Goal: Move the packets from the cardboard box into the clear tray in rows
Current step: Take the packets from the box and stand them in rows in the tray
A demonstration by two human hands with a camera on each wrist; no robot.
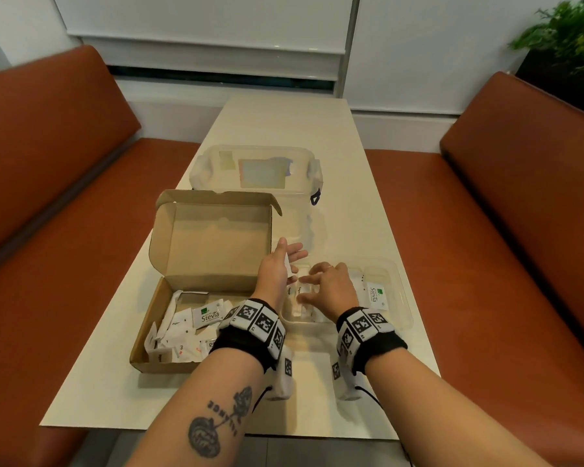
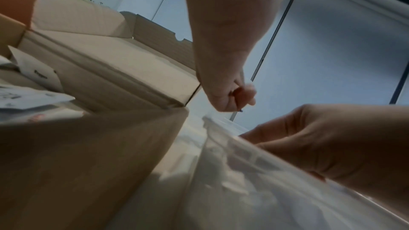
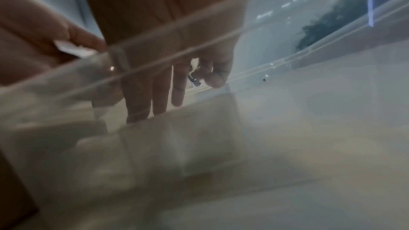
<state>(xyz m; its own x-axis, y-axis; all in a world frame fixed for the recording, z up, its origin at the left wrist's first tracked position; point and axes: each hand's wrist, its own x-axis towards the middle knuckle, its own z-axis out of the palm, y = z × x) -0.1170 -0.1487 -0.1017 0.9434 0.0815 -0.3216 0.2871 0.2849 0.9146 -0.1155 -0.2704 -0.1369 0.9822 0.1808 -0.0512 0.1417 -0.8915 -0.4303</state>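
1. Right now the left hand [image 1: 277,271] hovers over the left end of the clear tray [image 1: 403,298], fingers mostly straight, with a white packet [image 1: 288,266] pinched upright between thumb and fingers.
2. The right hand [image 1: 331,291] is spread low over the packets already in the tray, fingers extended and touching or nearly touching them; it grips nothing that I can see.
3. Risk one, as I judge it: the right fingers, pressing on the row, could nudge the laid packets askew as the new one comes down, spoiling the line.
4. Risk two: the held packet stands on edge, so if it is let go too high it may tip flat across its neighbours instead of slotting beside them.
5. Risk three: the tray is light and thin-walled; a wrist catching its rim could slide it on the table [image 1: 284,129].
6. The packets are small, flat white paper sachets, some printed "Stevia" with a green mark; one such Stevia packet [image 1: 375,295] lies apart at the tray's right side.
7. Many more lie jumbled in the open cardboard box [image 1: 216,237], just left of the tray, so the task looks far from finished.
8. A lidded plastic container [image 1: 257,170] sits behind the box.
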